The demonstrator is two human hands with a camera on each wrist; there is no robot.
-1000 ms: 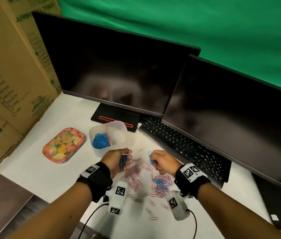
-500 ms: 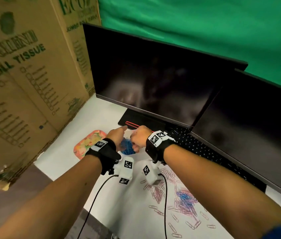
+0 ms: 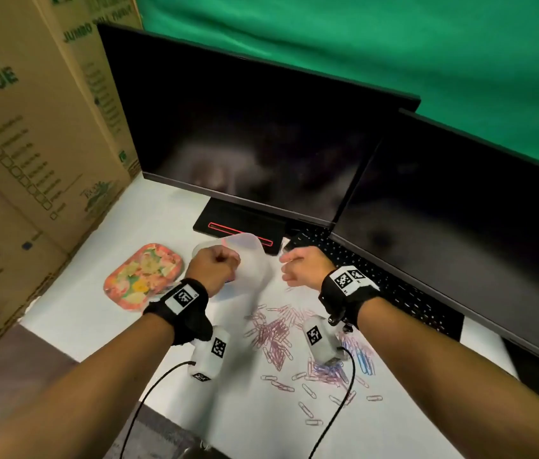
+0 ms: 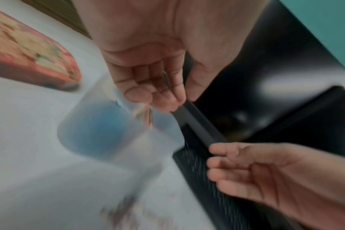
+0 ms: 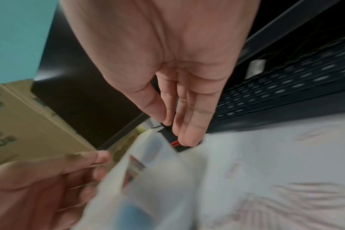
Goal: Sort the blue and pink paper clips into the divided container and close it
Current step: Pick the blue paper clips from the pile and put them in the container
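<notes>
The left hand [image 3: 216, 267] hovers curled, seemingly empty, over the divided container [image 3: 250, 260] at the counter's [image 3: 96, 306] back; the right hand [image 3: 301, 266] hangs relaxed. Next, gather single-coloured paper clips [image 3: 273, 332] cleanly.

You had the translucent plastic divided container [image 3: 251, 260] standing open on the white desk [image 3: 73, 313], in front of the monitor's base, with a heap of blue paper clips [image 4: 100, 124] in one compartment. Its flowered pink lid [image 3: 142, 276] lay flat just to its left. Pink paper clips [image 3: 273, 332] sprawled loose nearer you, with blue ones [image 3: 362, 356] bunched to their right.
</notes>
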